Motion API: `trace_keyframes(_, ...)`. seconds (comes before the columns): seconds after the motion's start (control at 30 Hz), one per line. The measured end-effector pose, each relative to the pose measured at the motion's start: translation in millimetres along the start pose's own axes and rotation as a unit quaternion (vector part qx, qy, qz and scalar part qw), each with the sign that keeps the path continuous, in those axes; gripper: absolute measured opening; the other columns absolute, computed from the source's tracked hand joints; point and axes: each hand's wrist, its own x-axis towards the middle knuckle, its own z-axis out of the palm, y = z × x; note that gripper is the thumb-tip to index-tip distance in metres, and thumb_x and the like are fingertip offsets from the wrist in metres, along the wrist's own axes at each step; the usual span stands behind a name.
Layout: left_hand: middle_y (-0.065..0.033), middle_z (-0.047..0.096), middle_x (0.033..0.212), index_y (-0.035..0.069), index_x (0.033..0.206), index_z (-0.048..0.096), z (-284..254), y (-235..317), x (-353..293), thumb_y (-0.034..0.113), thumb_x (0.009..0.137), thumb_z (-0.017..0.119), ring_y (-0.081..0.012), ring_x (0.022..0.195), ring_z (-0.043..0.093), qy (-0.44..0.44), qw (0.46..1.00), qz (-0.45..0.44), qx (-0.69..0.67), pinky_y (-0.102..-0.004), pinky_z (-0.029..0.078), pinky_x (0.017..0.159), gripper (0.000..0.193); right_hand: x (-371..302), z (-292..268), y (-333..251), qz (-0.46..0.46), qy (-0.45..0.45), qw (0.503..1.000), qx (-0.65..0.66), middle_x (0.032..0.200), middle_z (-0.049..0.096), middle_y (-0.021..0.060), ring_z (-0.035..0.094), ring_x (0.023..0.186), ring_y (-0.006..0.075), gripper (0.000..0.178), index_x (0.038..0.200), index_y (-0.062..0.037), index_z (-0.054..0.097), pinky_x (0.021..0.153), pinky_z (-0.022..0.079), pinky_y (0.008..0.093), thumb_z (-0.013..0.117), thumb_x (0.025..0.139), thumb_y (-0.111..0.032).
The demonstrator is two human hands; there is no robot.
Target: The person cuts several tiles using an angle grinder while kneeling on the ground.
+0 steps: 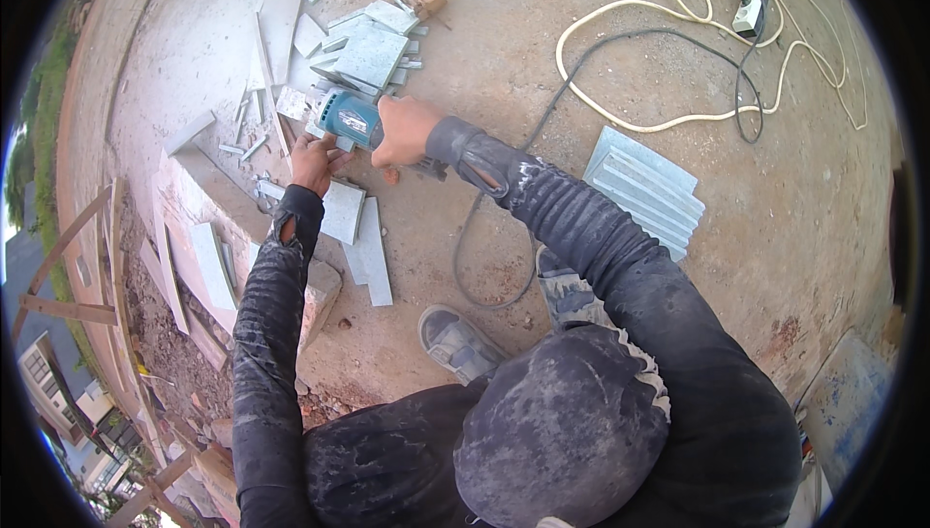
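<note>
My right hand (404, 129) is wrapped round the back of a teal handheld power cutter (349, 119). The cutter's dusty front end points left, over pale stone tile pieces, and its blade cannot be made out. Just below the tool, my left hand (312, 162) has its fingers bent and pressed together. What they pinch is mostly hidden, close to the tile pieces. A pale grey-green tile (342, 210) lies right below my left hand. Beyond the cutter sits a loose heap of cut tiles (370, 53), with thin offcut strips (254, 147) scattered to its left.
A fanned stack of tiles (644, 189) lies to the right. A dark cord (572, 73) loops over the ground, and a cream cable (620, 121) winds near a white socket block (749, 10). A long concrete block (228, 184) and wooden rails (68, 309) are at left.
</note>
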Motion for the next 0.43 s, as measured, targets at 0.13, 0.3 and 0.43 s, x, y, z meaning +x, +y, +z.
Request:
trace_keyframes(0.13,-0.0121,0.053,0.095,0.001,0.098,0.042,-0.2,-0.6,0.9,0.003,0.094,0.054,-0.0253,0.073,0.062,-0.004,1.0,-0.003,-0.008,-0.0407,0.063,0.07,0.013,-1.3,-0.9,0.3,0.006,-0.013,1.0,0.005,0.102,0.066,0.0291,0.067,0.095,0.0401,0.068,0.11,0.0087,0.053,0.083,0.054,0.0427,0.076,0.061,-0.032)
trace_keyframes(0.3,-0.0127,0.052,0.096,0.001,0.098,0.042,-3.1,-4.2,3.5,0.003,0.094,0.055,-0.0256,0.074,0.062,-0.007,1.0,-0.002,-0.009,-0.0416,0.063,0.071,0.014,-1.7,-1.6,-0.9,0.016,-0.02,1.0,0.011,0.101,0.066,0.0297,0.068,0.093,0.0401,0.073,0.111,0.0094,0.052,0.081,0.055,0.0423,0.079,0.056,-0.03)
trace_keyframes(0.43,-0.0132,0.052,0.097,0.001,0.099,0.041,-5.5,-6.0,7.5,0.005,0.093,0.057,-0.0273,0.078,0.063,-0.017,1.0,0.001,-0.009,-0.0412,0.063,0.071,0.017,-6.4,-5.3,-2.9,0.019,-0.012,1.0,0.003,0.107,0.068,0.0259,0.07,0.096,0.0347,0.07,0.117,0.0082,0.057,0.083,0.057,0.0392,0.077,0.06,-0.028)
